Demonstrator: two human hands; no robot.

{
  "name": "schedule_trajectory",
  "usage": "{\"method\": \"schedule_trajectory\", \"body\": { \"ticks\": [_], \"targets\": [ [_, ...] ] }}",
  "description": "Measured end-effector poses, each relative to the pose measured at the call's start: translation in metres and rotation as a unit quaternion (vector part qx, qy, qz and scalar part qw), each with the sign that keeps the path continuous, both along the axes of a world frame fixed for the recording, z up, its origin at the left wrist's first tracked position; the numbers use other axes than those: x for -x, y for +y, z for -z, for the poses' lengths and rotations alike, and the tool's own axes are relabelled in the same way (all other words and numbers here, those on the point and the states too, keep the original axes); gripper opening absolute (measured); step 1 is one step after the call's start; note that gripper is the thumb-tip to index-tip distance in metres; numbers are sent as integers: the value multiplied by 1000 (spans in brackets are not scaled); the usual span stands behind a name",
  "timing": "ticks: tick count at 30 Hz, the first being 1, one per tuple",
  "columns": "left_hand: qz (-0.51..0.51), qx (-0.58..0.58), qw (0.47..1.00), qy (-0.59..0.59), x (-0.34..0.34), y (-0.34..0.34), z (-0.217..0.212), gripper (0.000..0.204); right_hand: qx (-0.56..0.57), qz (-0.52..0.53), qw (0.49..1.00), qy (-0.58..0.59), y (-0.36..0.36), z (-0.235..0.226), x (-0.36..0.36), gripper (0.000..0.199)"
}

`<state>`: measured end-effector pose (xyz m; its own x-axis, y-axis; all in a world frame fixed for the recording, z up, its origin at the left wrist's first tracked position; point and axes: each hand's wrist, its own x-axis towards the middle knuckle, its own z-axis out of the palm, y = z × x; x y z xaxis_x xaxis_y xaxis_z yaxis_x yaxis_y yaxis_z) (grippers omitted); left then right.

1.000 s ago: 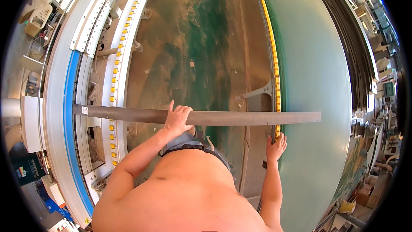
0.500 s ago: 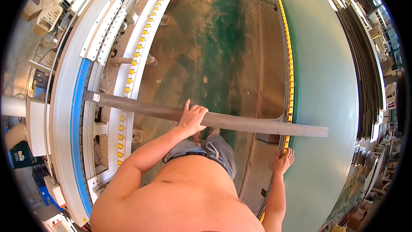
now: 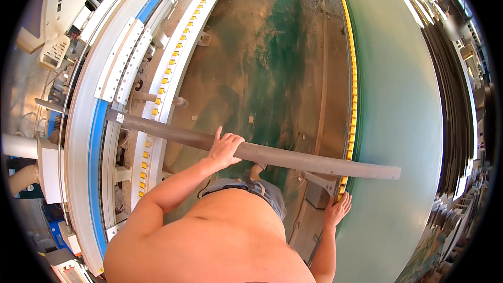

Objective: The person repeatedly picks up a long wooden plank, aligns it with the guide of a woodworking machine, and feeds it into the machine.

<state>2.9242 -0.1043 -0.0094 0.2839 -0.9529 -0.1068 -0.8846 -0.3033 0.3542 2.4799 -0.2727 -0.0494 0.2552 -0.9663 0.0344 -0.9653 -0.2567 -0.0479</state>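
Left hand (image 3: pixel 225 150) grips 1 long brown strip (image 3: pixel 314 163) — right hand (image 3: pixel 338 210) rests outspread at the green table's (image 3: pixel 393 110) edge.

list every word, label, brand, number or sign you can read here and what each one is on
No wording reads clearly enough to quote.
White sticker on the left end of the brown strip: marks too small to read.
Small yellow sign low on the machine's pale edge: too small to make out.
White and red panel at lower left: any print too small and blurred.
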Motion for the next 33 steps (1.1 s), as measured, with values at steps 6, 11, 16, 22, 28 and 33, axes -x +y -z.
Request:
{"method": "schedule_trajectory", "body": {
  "ticks": [6,11,16,22,28,33],
  "targets": [
    [-10,-27,999,-15,-30,-37,-2,68,-10,-58,998,-11,-37,-11,-38,61],
    [-33,-12,999,-33,-50,-64,-1,67,-24,-98,995,11,-67,-12,-60,65],
    [-42,-2,999,-28,-73,-93,0,65,-31,-94,995,2,-97,-8,-86,67],
    [-30,5,1000,-9,-105,-130,0,64,-15,-87,996,21,-134,-3,-115,67],
    [-11,-4,1000,11,-132,-165,7,62,1,-89,995,35,-174,-4,-144,68],
    [-5,27,999,39,-155,-193,11,63,11,-87,996,5,-203,1,-159,69]
  ]
}}
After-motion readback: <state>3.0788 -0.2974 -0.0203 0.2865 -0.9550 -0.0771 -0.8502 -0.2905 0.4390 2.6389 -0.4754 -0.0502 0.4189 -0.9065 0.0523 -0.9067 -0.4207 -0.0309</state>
